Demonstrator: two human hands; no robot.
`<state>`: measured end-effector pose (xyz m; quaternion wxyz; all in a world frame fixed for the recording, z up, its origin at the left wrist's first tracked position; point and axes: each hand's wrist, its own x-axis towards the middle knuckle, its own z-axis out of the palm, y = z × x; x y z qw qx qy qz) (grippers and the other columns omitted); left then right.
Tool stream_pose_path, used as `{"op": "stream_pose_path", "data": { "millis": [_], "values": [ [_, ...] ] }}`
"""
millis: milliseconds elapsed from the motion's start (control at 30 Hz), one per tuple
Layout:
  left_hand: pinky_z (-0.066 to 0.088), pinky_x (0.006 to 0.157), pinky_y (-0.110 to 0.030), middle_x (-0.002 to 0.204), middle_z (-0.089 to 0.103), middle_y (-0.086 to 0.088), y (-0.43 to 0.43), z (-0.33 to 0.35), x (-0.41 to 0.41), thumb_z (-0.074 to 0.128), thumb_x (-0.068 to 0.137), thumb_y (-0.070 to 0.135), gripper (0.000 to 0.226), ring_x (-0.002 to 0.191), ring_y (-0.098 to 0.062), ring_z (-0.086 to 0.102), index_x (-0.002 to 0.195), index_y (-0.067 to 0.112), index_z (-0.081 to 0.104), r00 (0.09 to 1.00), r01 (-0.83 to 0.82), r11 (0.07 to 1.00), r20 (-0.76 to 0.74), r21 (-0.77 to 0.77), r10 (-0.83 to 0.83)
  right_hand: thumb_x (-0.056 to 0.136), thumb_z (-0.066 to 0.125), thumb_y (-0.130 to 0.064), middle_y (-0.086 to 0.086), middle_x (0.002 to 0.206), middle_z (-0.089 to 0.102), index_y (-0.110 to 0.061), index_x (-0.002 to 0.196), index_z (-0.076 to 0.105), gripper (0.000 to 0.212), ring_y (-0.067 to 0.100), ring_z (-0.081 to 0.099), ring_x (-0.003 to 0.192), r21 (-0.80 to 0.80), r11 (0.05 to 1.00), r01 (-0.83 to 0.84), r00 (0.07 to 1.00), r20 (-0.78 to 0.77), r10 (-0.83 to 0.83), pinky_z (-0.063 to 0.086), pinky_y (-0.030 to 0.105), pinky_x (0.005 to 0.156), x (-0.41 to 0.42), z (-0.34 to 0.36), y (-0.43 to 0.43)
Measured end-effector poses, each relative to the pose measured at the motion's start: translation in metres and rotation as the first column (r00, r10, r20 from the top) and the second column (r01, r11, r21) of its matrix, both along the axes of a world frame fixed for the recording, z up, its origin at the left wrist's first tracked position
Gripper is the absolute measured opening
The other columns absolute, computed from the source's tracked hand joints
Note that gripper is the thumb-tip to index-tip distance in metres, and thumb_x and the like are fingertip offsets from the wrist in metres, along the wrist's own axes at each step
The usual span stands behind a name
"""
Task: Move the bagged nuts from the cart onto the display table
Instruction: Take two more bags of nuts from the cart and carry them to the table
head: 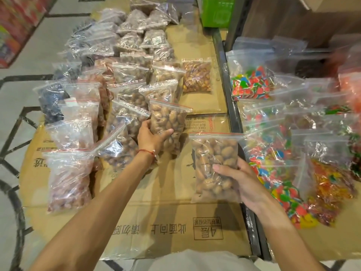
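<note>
My left hand (151, 136) grips a clear zip bag of brown nuts (169, 122), holding it upright at the edge of the pile on the left. My right hand (237, 178) holds a second bag of the same nuts (212, 159), fingers curled round its lower right side, above the cardboard sheet (156, 216). Both bags have a red zip strip at the top. Several more bags of nuts and dark dried fruit (117, 79) lie in rows on the cardboard to the left and further back.
To the right, past a dark metal rail (232, 114), lie bags of coloured sweets (252, 83) and orange jellies (330, 182). A flat bag of mixed nuts (197, 76) lies alone near the rail. A green box (214, 12) stands at the back.
</note>
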<state>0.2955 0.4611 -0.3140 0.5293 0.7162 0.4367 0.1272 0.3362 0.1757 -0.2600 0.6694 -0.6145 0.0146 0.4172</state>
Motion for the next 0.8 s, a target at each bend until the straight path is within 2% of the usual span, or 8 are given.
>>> {"op": "stream_pose_path", "data": {
  "millis": [133,300,367,467,533,667,733,800],
  "values": [
    [0.055,0.097,-0.045,0.112,0.071,-0.004,-0.006,0.004,-0.004,0.091,0.074,0.039,0.061,0.103,-0.023,0.068,0.118,0.018,0.056,0.997,0.036,0.996,-0.069,0.087,-0.030,0.073,0.082,-0.013,0.005,0.103,0.083,-0.008,0.127,0.065,0.057,0.021,0.080,0.090,0.005,1.000,-0.004,1.000,-0.005,0.004,0.062,0.026,0.068,0.001,-0.001,-0.003],
    [0.042,0.112,-0.037,0.147,0.053,-0.010,-0.009,0.016,-0.012,0.084,0.083,0.035,0.090,0.134,-0.026,0.052,0.152,0.006,0.035,0.984,0.138,0.976,-0.132,0.167,-0.116,0.075,0.081,-0.012,0.008,0.103,0.082,-0.007,0.125,0.067,0.052,0.021,0.080,0.089,0.024,1.000,-0.003,1.000,-0.009,0.004,0.063,0.027,0.070,-0.003,-0.005,-0.007],
    [0.038,0.117,-0.040,0.155,0.045,-0.013,-0.012,0.025,-0.022,0.081,0.086,0.035,0.089,0.141,-0.028,0.044,0.155,0.006,0.031,0.977,0.188,0.949,-0.144,0.252,-0.155,0.076,0.086,-0.013,0.013,0.112,0.081,-0.006,0.128,0.067,0.056,0.024,0.079,0.095,0.014,1.000,-0.014,1.000,0.002,0.013,0.065,0.030,0.077,-0.004,-0.007,-0.008],
    [0.038,0.117,-0.046,0.152,0.047,-0.014,-0.015,0.037,-0.045,0.075,0.091,0.030,0.076,0.139,-0.028,0.045,0.152,0.005,0.037,0.963,0.269,0.886,-0.114,0.378,-0.244,0.073,0.094,-0.019,0.018,0.122,0.077,-0.005,0.132,0.065,0.067,0.031,0.077,0.106,-0.005,0.999,-0.038,0.999,0.008,0.038,0.062,0.038,0.089,-0.006,-0.008,-0.008],
    [0.042,0.112,-0.047,0.144,0.052,-0.012,-0.016,0.045,-0.063,0.070,0.094,0.028,0.062,0.132,-0.027,0.049,0.146,0.007,0.045,0.930,0.364,0.777,-0.151,0.514,-0.335,0.076,0.092,-0.018,0.017,0.122,0.078,-0.007,0.132,0.065,0.063,0.033,0.077,0.110,-0.008,0.998,-0.063,0.998,0.013,0.063,0.060,0.040,0.093,-0.006,-0.007,-0.006],
    [0.052,0.101,-0.045,0.139,0.056,-0.009,-0.016,0.066,-0.098,0.056,0.099,0.036,0.049,0.126,-0.029,0.053,0.141,0.010,0.053,0.835,0.537,0.400,-0.401,0.743,-0.378,0.082,0.084,-0.015,0.014,0.121,0.078,-0.010,0.131,0.063,0.053,0.030,0.078,0.109,-0.032,0.988,-0.149,0.988,0.044,0.150,0.063,0.037,0.087,-0.005,-0.005,0.004],
    [0.052,0.098,-0.045,0.139,0.058,-0.008,-0.015,0.073,-0.117,0.052,0.100,0.043,0.049,0.130,-0.029,0.052,0.139,0.013,0.055,0.817,0.568,0.300,-0.479,0.767,-0.322,0.084,0.085,-0.013,0.013,0.122,0.078,-0.012,0.134,0.062,0.056,0.032,0.077,0.110,-0.040,0.977,-0.208,0.976,0.060,0.210,0.065,0.044,0.088,-0.003,-0.006,0.014],
    [0.051,0.099,-0.046,0.140,0.059,-0.009,-0.016,0.075,-0.135,0.047,0.100,0.049,0.052,0.133,-0.031,0.052,0.139,0.015,0.055,0.808,0.584,0.244,-0.526,0.774,-0.265,0.083,0.087,-0.013,0.010,0.123,0.079,-0.016,0.135,0.061,0.059,0.033,0.077,0.112,-0.059,0.965,-0.255,0.962,0.089,0.260,0.063,0.053,0.093,-0.001,-0.007,0.025]
  ]
}}
